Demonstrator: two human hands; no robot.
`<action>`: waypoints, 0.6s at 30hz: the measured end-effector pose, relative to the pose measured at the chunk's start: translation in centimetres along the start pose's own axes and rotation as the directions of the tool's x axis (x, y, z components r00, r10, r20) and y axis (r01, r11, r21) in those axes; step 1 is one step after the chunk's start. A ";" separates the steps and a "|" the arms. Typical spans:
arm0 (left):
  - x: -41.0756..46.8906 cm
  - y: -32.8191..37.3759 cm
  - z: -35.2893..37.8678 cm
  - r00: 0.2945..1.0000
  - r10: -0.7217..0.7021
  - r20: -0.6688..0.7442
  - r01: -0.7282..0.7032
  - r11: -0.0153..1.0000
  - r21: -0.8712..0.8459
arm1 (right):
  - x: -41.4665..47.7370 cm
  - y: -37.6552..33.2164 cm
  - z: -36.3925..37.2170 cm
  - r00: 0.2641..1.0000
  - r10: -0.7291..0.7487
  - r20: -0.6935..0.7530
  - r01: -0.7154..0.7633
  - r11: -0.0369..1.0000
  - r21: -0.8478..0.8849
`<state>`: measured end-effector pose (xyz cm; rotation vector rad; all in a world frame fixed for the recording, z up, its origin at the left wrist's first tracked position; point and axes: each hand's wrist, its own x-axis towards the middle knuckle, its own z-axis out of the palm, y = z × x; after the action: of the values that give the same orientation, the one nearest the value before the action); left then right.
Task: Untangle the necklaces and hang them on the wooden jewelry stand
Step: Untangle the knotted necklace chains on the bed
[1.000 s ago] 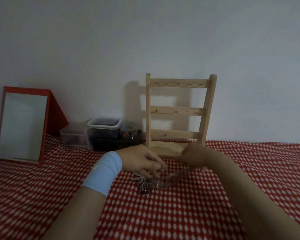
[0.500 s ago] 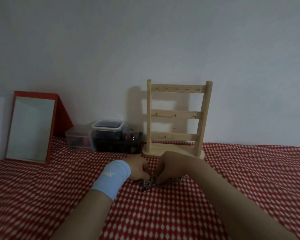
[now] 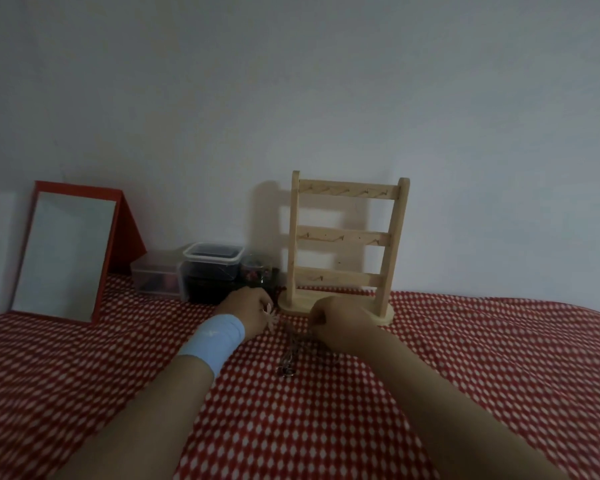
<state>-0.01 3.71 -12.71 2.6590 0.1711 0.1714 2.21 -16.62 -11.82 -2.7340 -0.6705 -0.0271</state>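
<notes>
Head view is read from left to right. One red-framed mirror [image 3: 63,258] is leaned at the wall. Beside it, three small containers [image 3: 212,271] are counted, two boxes and one round jar. Next comes the left hand [image 3: 248,311], with a blue wristband [image 3: 215,337]; its fingers are curled and a pale pendant-like piece [image 3: 270,315] is pinched at the fingertips. Between the hands, the necklaces [image 3: 288,355] are seen as one dark chain bundle stretched on the red checkered cloth [image 3: 465,358]; how many chains are in it cannot be told. The right hand [image 3: 340,322] is closed in a fist, and the upper end of the chain seems to be held in it. One wooden jewelry stand [image 3: 345,244], with three hook rails, is placed just behind the hands, and nothing is hung on it.

The untangling step is judged to be in hand. For the next move, a gentle pull apart is needed, so that knots are not tightened.
</notes>
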 end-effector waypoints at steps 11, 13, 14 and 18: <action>-4.7 3.0 1.4 0.957 0.037 0.288 -0.038 0.999 0.000 | -1.2 -1.0 1.0 0.983 -0.043 0.178 0.036 0.998 0.042; -5.1 2.8 1.3 0.962 0.010 0.273 -0.027 0.998 0.059 | -1.3 -1.0 0.7 0.982 -0.034 0.183 0.031 0.999 0.021; -5.3 2.7 1.1 0.961 0.005 0.276 -0.026 0.997 0.072 | -1.3 -1.0 0.6 0.983 -0.016 0.181 0.017 1.000 -0.002; -6.0 2.1 0.1 0.951 0.021 0.307 -0.036 0.998 0.043 | -1.1 -1.5 0.4 0.984 0.052 0.171 -0.015 0.978 -0.209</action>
<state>-5.74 0.90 -12.41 2.6948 0.0349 -0.2404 0.51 -15.73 -11.80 -2.9737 -0.7038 0.1638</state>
